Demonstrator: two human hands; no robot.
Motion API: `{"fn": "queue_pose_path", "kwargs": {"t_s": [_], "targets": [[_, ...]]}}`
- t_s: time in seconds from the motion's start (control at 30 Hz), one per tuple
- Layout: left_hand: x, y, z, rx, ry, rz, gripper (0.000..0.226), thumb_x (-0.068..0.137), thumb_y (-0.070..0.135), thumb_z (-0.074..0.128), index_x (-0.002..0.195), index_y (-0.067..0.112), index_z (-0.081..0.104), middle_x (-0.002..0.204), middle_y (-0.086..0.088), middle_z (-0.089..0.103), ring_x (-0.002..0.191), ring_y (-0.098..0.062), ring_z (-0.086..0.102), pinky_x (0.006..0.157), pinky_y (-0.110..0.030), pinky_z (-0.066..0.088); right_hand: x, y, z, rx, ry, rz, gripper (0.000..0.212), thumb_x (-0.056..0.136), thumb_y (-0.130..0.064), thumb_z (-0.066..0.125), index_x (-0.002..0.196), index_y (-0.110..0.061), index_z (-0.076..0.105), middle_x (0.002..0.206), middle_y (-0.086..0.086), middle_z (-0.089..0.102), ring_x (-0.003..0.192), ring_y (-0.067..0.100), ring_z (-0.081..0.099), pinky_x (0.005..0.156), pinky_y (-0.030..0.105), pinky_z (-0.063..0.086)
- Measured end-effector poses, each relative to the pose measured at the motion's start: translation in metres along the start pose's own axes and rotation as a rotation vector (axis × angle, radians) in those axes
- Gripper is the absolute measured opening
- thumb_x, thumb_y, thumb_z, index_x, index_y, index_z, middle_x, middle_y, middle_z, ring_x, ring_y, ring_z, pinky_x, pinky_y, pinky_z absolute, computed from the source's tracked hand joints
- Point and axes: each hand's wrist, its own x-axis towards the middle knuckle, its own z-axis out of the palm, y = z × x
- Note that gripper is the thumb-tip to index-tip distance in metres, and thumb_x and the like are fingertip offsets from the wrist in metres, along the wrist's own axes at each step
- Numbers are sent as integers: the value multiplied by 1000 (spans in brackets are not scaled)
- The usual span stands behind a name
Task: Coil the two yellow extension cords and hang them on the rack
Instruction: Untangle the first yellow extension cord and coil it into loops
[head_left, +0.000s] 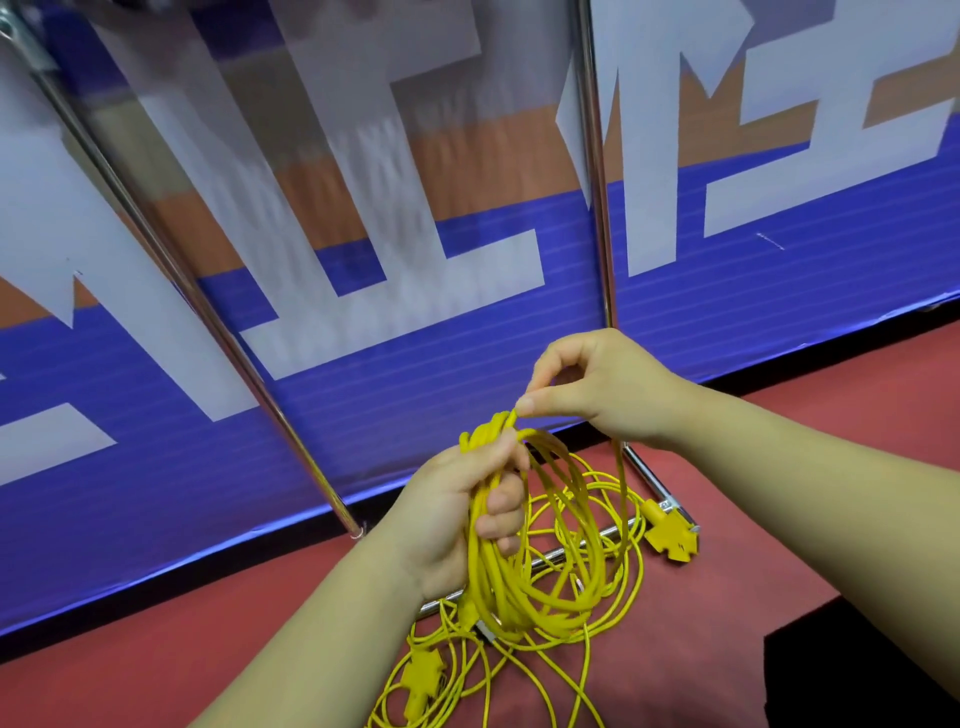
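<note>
Coiling under way: I am gripping one coil of yellow extension cord (498, 587) in my left hand (462, 514), fingers curled round the bunched loops. My right hand (597, 389), just above it, is pinching the top turn between thumb and forefinger. Loose cord (586, 665) is lying tangled on the red floor (208, 649) below both hands. Two yellow socket blocks are showing: one block (667, 527) under my right forearm, the other block (423, 675) beneath my left wrist. Two chrome rack uprights (597, 208) are standing beyond my hands.
</note>
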Motion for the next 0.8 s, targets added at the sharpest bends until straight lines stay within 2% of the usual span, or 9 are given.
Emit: {"fn": "queue_pose_path", "kwargs": {"t_s": [0.07,0.13,0.2,0.27,0.37,0.5,0.6,0.7,0.8], "targets": [[-3,1,0,43,-28,-12,22,88,30,68,84,10,59,47,3,36,33,-5,33,40,-20,38,1,3,0,11,-33,26,34,65,-47,89,75,-19,72,82,21,69,74,42,60,71,53,51],[-6,6,0,29,-39,-5,21,85,30,68,80,11,59,45,5,34,31,-4,31,38,-19,36,1,5,0,48,-67,48,39,63,-50,89,74,-17,69,82,23,67,70,40,58,69,50,51],[-9,15,-3,-23,-43,38,22,81,31,69,75,13,58,43,7,33,30,-2,31,36,-19,35,1,6,-5,123,-77,75,30,70,-37,87,72,-16,66,70,13,64,63,22,55,61,36,47],[-12,25,-10,-90,-67,99,25,79,30,76,73,14,58,44,8,35,30,-2,33,36,-20,37,0,8,-9,184,-83,106,21,79,-21,82,76,-12,63,62,1,61,59,13,55,57,25,46],[-18,36,-24,-169,-150,168,29,75,28,84,74,16,57,45,9,40,32,-1,38,39,-20,41,-1,11,-10,273,-97,163,16,86,-10,75,85,-8,59,58,0,59,58,14,59,58,23,50],[-20,44,-36,-220,-230,218,22,84,26,75,76,17,56,47,8,44,34,-1,43,43,-19,42,1,13,-8,300,-158,189,13,89,-5,70,91,-6,57,75,21,56,67,21,61,60,24,50],[-21,52,-48,-275,-250,268,19,91,28,66,79,17,55,48,8,46,35,-2,41,45,-18,42,1,17,-8,250,-212,186,13,90,-2,68,91,-8,57,73,13,60,73,26,56,65,28,46],[-24,58,-56,-254,-76,355,20,85,30,68,75,19,55,45,8,40,32,-2,37,41,-17,39,-2,22,-6,171,-234,192,14,89,-1,70,89,-11,59,75,9,62,73,19,58,69,29,53],[-20,49,-57,-51,199,396,25,78,20,75,66,19,52,42,9,31,30,-2,30,37,-19,35,-5,22,0,126,-211,193,12,87,-1,72,89,-9,64,81,25,64,73,22,62,70,32,56]]}}
